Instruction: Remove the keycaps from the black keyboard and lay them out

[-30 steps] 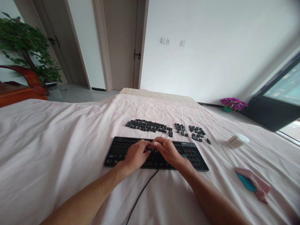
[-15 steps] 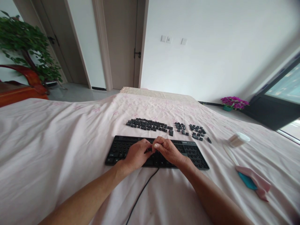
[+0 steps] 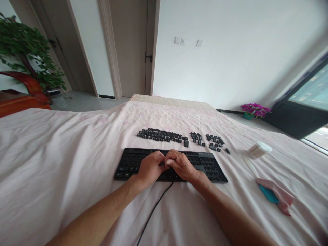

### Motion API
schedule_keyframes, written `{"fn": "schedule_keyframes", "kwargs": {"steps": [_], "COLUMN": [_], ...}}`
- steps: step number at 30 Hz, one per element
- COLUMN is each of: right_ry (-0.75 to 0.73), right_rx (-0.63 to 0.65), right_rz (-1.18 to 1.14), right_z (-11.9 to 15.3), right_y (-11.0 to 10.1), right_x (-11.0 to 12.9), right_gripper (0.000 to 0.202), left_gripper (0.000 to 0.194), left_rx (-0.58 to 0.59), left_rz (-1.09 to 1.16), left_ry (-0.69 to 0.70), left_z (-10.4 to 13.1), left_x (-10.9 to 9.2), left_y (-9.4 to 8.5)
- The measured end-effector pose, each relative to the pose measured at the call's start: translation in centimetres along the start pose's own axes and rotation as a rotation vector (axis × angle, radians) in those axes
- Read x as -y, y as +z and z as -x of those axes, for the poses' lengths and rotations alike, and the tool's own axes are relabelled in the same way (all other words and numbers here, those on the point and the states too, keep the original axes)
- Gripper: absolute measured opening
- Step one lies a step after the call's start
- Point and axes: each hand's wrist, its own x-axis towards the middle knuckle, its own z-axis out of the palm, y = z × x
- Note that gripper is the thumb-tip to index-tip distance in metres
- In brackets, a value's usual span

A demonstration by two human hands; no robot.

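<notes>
A black keyboard (image 3: 215, 167) lies flat on the pink floral cloth, with many of its keycaps off. Over its middle, my left hand (image 3: 152, 165) and my right hand (image 3: 181, 165) meet, fingertips together. Both are closed with bent fingers; whatever they pinch is hidden between them. Loose black keycaps (image 3: 161, 135) lie in rows just beyond the keyboard, and smaller groups of keycaps (image 3: 196, 137) sit to their right. The keyboard's cable (image 3: 155, 208) runs from its near edge toward me.
At right, a white tub of cotton swabs (image 3: 260, 150) lies beside a white-handled brush (image 3: 252, 167) and a pink and teal cloth (image 3: 275, 194). Purple flowers (image 3: 255, 110) stand on the floor at the far right. A wooden chair (image 3: 25, 90) and a leafy plant (image 3: 28, 51) are at left.
The view has shifted slightly. Both hands stay over the middle of the keyboard, with only a small change in the right hand's fingers.
</notes>
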Motion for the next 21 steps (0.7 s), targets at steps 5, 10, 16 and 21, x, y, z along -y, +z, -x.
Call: {"fn": "schedule_keyframes", "kwargs": {"steps": [5, 10, 16, 21], "right_ry": [0.004, 0.018, -0.014, -0.154], "right_rx": [-0.077, -0.239, -0.345, -0.360], "right_rz": [0.005, -0.065, -0.093, 0.084], "right_z": [0.2, 0.9, 0.8, 0.7], "right_y": [0.5, 1.1, 1.1, 0.2], "right_x": [-0.7, -0.7, -0.3, 0.4], "right_gripper": [0.041, 0.042, 0.040, 0.034], "left_gripper": [0.015, 0.015, 0.004, 0.017], "left_rx": [-0.057, -0.047, -0.016, -0.024], "left_rz": [-0.050, 0.010, 0.127, 0.230], "left_ry": [-0.042, -0.019, -0.021, -0.064], "left_z": [0.0, 0.0, 0.1, 0.1], "left_x": [-0.7, -1.1, -1.0, -0.9], "left_y": [0.6, 0.6, 0.5, 0.4]}}
